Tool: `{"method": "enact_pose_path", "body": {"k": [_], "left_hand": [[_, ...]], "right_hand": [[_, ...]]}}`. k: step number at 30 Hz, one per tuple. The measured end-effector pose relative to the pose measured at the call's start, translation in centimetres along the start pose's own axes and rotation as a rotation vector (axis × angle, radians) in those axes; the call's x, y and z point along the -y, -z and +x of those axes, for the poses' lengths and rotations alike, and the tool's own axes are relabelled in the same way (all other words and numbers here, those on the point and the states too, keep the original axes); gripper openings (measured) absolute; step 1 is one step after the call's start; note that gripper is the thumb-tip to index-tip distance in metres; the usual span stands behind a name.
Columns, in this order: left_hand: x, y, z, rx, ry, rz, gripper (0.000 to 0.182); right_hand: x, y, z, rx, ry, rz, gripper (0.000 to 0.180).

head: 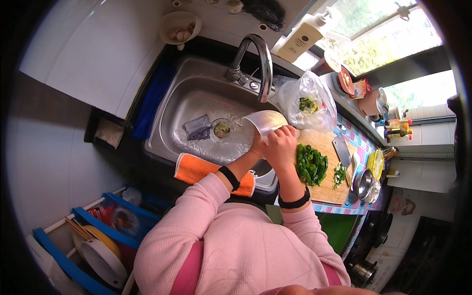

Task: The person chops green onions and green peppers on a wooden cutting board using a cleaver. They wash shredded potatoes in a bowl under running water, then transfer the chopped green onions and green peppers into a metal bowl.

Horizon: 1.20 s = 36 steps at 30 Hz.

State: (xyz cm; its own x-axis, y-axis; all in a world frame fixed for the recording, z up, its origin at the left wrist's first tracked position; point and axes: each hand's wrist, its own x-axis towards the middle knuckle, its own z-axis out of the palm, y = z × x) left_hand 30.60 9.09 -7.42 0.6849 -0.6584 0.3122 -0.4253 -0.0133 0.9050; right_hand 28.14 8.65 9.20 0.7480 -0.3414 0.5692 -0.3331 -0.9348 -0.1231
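Observation:
A white translucent plastic bowl (pixel 266 121) is tipped on its side over the right part of the stainless steel sink (pixel 177 99), its mouth facing left. My left hand (pixel 259 144) holds it from below, partly hidden behind the right one. The fingers of my right hand (pixel 282 145) curl over the bowl's near rim. Water wets the sink floor around the drain strainer (pixel 222 129), which holds greenish scraps. Beside the strainer lies a crumpled grey-purple cloth or pouch (pixel 198 126). Above the bowl arches the chrome faucet (pixel 266 66).
Right of the sink, a wooden cutting board (pixel 332 197) carries green peppers (pixel 311 165), chopped scallions (pixel 338 176) and a cleaver (pixel 342 149). A plastic bag of scraps (pixel 320 118) stands behind it. An orange cloth (pixel 199 169) drapes over the sink's front edge. Bottles line the windowsill.

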Motion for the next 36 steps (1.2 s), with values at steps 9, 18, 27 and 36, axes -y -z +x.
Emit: {"method": "enact_pose_path", "body": {"k": [9,18,27,36], "left_hand": [[-5.0,1.0,0.9,-0.191,-0.035,0.254,0.028],[-11.4,2.5,2.2,-0.466,0.003,0.627,0.023],[-14.7,3.5,3.3,-0.652,0.069,0.87,0.023],[-15.1,4.2,3.8,-0.721,0.07,0.977,0.027]], "right_hand": [[1.4,1.3,1.1,0.023,0.092,-0.058,0.013],[1.7,1.4,1.2,0.026,0.115,-0.06,0.011],[1.8,1.4,1.3,0.044,0.126,-0.079,0.012],[1.9,1.5,1.2,0.056,0.127,-0.083,0.013]]}}
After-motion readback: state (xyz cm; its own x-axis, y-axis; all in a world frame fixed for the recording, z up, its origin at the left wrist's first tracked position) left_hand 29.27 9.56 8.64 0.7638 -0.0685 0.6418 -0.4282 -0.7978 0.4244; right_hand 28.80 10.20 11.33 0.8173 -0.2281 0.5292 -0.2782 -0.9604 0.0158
